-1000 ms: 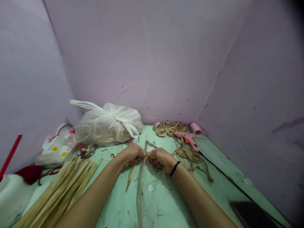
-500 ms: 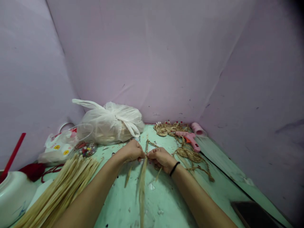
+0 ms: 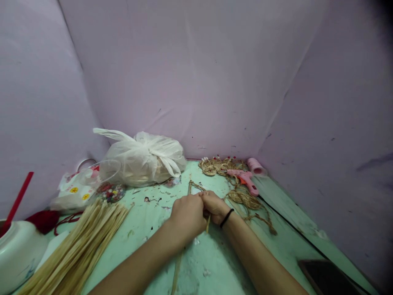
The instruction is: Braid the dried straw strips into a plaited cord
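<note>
Your left hand [image 3: 188, 215] is drawn in against your right hand [image 3: 212, 205] at the middle of the table [image 3: 147, 262]. Its back is uppermost and screens the fingertips, so I cannot tell what it grips. Your right hand is curled narrow, with a short strip [image 3: 208, 225] hanging beneath its fingers; this appears to be in its hold.

The cord [image 3: 190, 187] lies just beyond both hands, bent sharply, one leg running to your right hand. Working the two hands so close together presumably keeps the strands taut and the join under control. A long strip [image 3: 177, 272] emerges on the near side of your left forearm and trails toward you, seemingly left loose so it does not foul the grip.

The straw bundle [image 3: 76, 250] lies at near left, alongside your left arm, likely for easy drawing. The glue gun [image 3: 245, 179] sits at far right beside the coils [image 3: 211, 167], its lead running to near right, apparently out of your way.
</note>
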Motion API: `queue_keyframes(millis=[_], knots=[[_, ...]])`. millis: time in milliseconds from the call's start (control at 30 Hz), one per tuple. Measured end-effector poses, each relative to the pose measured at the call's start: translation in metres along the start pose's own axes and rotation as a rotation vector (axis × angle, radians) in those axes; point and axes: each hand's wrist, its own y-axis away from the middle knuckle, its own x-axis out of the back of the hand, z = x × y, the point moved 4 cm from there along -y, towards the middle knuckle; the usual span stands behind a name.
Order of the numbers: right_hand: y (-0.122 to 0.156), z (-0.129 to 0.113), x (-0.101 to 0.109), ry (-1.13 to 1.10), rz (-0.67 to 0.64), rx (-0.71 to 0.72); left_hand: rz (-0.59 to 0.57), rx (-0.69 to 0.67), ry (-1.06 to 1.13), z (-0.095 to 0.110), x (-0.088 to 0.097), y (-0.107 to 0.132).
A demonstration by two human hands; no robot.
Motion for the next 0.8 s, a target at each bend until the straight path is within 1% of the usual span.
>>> queue_keyframes(millis=[33,67,100,133,167,233,267,333,400,467,533,633,667,800], knots=[[0.0,0.0,0.0,-0.011,-0.032,-0.009,0.069,-0.002,-0.089,-0.001,0.011,-0.002],[0.0,-0.001,0.0,-0.024,-0.066,-0.023,0.13,0.024,-0.154,-0.004,0.022,-0.005],[0.001,-0.001,0.0,-0.036,-0.097,-0.042,0.181,0.024,-0.147,-0.007,0.032,-0.009],[0.001,-0.002,0.0,-0.049,-0.12,-0.061,0.228,0.057,-0.09,-0.011,0.04,-0.012],[0.002,-0.002,0.0,-0.063,-0.131,-0.074,0.21,0.122,0.028,-0.017,0.044,-0.016],[0.002,-0.003,0.002,-0.084,-0.131,-0.083,0.062,0.253,0.28,-0.028,0.038,-0.022],[0.002,-0.003,0.002,-0.09,-0.138,-0.08,-0.027,0.292,0.394,-0.03,0.031,-0.024],[0.002,-0.002,0.002,-0.101,-0.169,-0.066,-0.174,0.32,0.574,-0.032,0.017,-0.026],[0.001,-0.001,0.001,-0.1,-0.199,-0.051,-0.264,0.329,0.706,-0.034,0.006,-0.027],[0.0,0.0,0.002,-0.062,-0.216,-0.029,-0.322,0.341,0.775,-0.037,0.0,-0.028],[-0.002,-0.001,0.002,0.014,-0.207,0.023,-0.299,0.341,0.73,-0.041,0.0,-0.03],[-0.004,-0.004,0.003,0.163,-0.148,0.132,-0.192,0.33,0.557,-0.045,0.004,-0.031],[-0.004,-0.005,0.003,0.209,-0.131,0.158,-0.174,0.32,0.519,-0.045,0.004,-0.031],[-0.004,-0.007,0.003,0.37,-0.074,0.212,-0.173,0.26,0.492,-0.045,0.002,-0.031]])
